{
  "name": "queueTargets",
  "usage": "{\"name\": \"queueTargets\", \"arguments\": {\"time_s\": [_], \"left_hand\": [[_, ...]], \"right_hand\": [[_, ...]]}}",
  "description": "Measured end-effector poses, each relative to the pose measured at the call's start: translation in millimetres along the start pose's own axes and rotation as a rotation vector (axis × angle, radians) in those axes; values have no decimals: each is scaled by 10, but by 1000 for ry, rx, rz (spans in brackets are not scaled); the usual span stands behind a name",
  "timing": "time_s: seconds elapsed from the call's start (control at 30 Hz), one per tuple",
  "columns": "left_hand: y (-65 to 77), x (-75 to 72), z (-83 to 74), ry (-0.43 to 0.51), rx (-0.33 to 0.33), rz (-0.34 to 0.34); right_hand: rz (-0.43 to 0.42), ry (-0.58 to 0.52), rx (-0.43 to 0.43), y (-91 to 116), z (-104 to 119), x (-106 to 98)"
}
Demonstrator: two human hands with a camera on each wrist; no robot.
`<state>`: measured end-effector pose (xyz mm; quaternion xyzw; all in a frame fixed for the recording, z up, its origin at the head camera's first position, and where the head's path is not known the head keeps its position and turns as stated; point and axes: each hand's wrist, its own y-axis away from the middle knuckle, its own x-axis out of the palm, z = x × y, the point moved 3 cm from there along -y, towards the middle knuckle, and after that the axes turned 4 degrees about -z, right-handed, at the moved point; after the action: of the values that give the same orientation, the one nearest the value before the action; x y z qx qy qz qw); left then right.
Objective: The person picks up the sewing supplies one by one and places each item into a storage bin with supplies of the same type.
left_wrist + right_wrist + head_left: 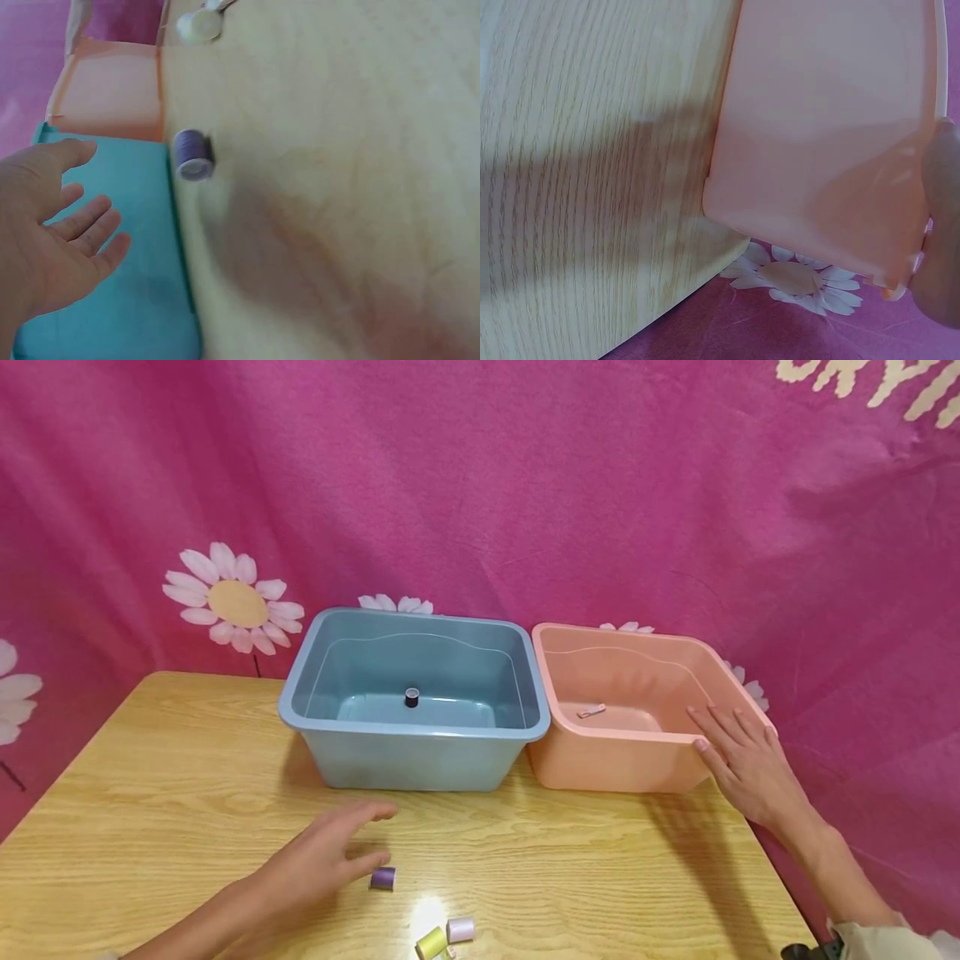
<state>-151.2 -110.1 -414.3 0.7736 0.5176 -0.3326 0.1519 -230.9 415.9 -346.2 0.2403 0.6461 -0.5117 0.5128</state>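
My left hand (322,856) is over the table with thumb and fingers apart and nothing between them. Just beyond its thumb tip, a purple spool of thread (382,878) lies on its side; the left wrist view also shows this spool (193,155). My right hand (742,768) is at the near right corner of the pink tub (622,764), its straight fingers reaching over the rim. Inside that tub is a small clip (592,711). A black spool of thread (412,697) stands on the floor of the blue tub (412,760).
Toward the front edge of the view lie a yellow spool (431,942) and a pale lilac spool (461,930), with a tiny item partly cut off beside them. The two tubs stand side by side on the wooden table (187,777), against a magenta flowered cloth (480,485).
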Motion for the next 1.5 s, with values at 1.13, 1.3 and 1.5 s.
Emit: {"name": "queueTargets", "arguments": {"time_s": [1.13,1.3,1.5], "left_hand": [[116,345,292,-52,12,117],[109,347,302,-72,33,104],[110,365,314,-93,62,90]], "right_hand": [[-12,7,21,15,-16,32],[-11,3,27,14,-12,27],[-11,5,23,17,-6,28]]}}
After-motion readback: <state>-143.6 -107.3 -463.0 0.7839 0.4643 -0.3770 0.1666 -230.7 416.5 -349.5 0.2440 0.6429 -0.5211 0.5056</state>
